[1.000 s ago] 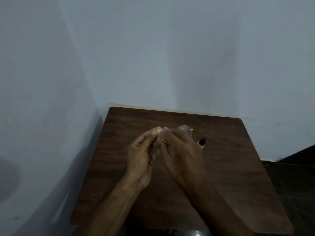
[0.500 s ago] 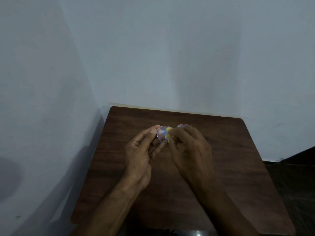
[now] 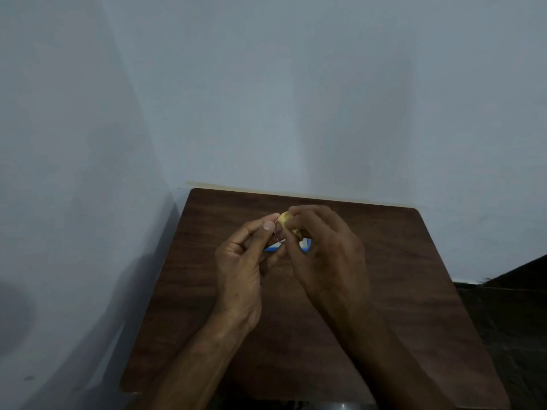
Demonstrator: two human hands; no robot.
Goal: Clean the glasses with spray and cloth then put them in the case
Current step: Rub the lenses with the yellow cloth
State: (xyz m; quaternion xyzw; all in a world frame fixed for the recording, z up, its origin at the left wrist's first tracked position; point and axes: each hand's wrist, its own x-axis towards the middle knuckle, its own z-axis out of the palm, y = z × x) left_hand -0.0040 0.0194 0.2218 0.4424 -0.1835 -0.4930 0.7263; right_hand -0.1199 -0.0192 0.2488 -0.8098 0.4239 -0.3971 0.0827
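Both hands meet above the middle of the dark wooden table. My left hand pinches the thin-rimmed round glasses at one lens, thumb on top. My right hand presses a small yellow cloth against that lens with its fingertips. Most of the glasses' frame is hidden behind my right hand. A blue-edged object shows on the table under the hands; I cannot tell if it is the case. No spray bottle is in sight.
The table stands in a corner, with a pale wall behind and to the left. Dark floor lies to the right of the table. A grey rounded object peeks in at the bottom edge.
The hands have shifted slightly and the glasses have turned, so the lenses show less. The black-tipped item seen right of my right hand a second ago is now hidden. A blue-edged object appears beneath the hands.
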